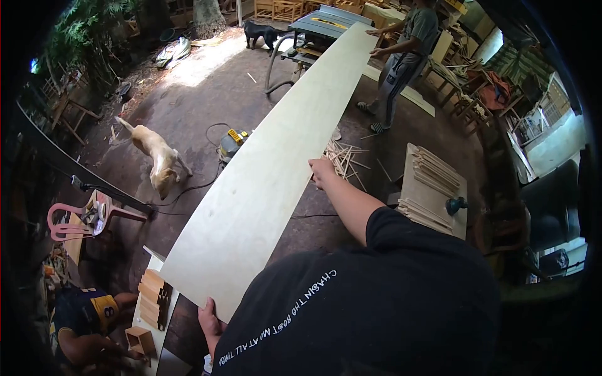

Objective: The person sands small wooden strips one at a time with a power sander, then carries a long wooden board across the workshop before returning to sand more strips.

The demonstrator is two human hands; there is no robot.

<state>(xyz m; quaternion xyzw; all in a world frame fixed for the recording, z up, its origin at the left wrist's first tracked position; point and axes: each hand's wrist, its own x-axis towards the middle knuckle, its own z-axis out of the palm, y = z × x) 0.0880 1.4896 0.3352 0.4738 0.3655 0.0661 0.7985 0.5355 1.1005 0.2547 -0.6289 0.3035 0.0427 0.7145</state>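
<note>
A long, pale plywood sheet (276, 156) stretches from close to my body up toward a table saw (332, 24). My right hand (322, 172) is closed around the sheet's right edge, about midway along, with the fingers partly under it. At the near end, my left hand (210, 321) grips the edge by the corner, thumb on top and the other fingers mostly hidden below. A co-worker (411, 53) stands at the far end with both hands on the sheet's right edge.
A light dog (153, 149) stands left of the sheet, near a yellow-and-black machine (232, 143) and its cable. A dark dog (260, 32) is farther back. Thin wood strips (343, 158) lie on the floor. Another person (88, 323) bends beside wooden boxes (150, 297) at lower left.
</note>
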